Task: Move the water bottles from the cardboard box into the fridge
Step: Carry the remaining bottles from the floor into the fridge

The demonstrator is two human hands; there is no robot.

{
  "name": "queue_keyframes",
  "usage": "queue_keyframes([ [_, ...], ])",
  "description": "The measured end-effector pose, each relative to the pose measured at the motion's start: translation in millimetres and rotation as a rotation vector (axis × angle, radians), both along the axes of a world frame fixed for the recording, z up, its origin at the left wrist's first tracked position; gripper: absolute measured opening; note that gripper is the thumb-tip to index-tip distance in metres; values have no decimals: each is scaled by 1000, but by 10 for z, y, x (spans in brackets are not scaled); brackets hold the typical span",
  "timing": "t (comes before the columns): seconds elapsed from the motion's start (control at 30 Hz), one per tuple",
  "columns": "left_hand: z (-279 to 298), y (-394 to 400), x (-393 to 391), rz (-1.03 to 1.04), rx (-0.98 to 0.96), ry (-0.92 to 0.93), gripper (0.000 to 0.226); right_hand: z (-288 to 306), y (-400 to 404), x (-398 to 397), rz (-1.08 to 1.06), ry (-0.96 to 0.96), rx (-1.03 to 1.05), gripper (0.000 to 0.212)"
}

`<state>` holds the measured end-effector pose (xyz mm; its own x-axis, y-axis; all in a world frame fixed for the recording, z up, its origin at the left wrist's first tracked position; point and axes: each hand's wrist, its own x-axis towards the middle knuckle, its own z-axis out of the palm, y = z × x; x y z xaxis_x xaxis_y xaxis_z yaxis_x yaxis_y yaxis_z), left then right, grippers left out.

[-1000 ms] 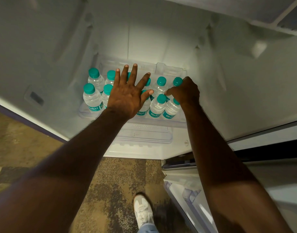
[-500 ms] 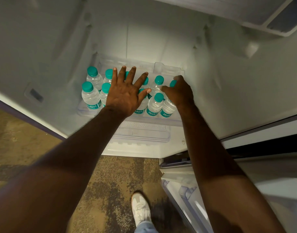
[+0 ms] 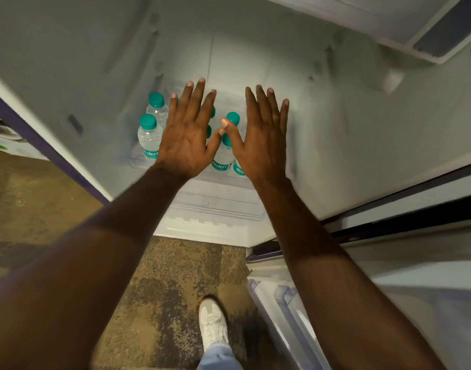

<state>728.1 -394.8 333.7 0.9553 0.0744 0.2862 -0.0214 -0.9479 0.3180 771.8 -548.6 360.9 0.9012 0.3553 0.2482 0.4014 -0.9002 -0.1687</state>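
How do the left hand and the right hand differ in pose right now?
The left hand covers the middle bottles; the right hand covers the tray's right side. The left hand's fingertips reach farther into the fridge than the right hand's. Both are open, backs to the camera, holding nothing, over the water bottles.

Clear water bottles (image 3: pixel 148 138) with teal caps, upright, clustered on the fridge (image 3: pixel 335 124) shelf

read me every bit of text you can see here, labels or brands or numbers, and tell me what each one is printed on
"Bisleri" on the teal label band of the front left water bottle.
"Bisleri" on the label of the bottle between the two hands.
"Bis", the rest hidden behind the right hand, on the label of the bottle beside it.
The other bottles' labels are hidden or turned away. No numbers or signs are readable.
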Motion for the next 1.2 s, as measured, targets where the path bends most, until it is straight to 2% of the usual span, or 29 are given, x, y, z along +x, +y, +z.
queue_keyframes([
  [0.2,-123,60,-418,60,-53,2,80,-109,44,-333,16,-117,-63,84],
  [0.47,-360,146,-1127,45,-21,26,75,-405,94,-969,92,-119,57,82],
  [0.73,-664,228,-1925,76,-129,139,76,-781,81,-1635,159,39,122,79],
  [0.93,-790,422,-2551,152,-123,212,75,-928,169,-2081,196,163,41,80],
  [1.2,-913,597,-3233,303,-146,266,74,-1144,519,-2589,307,215,25,79],
])
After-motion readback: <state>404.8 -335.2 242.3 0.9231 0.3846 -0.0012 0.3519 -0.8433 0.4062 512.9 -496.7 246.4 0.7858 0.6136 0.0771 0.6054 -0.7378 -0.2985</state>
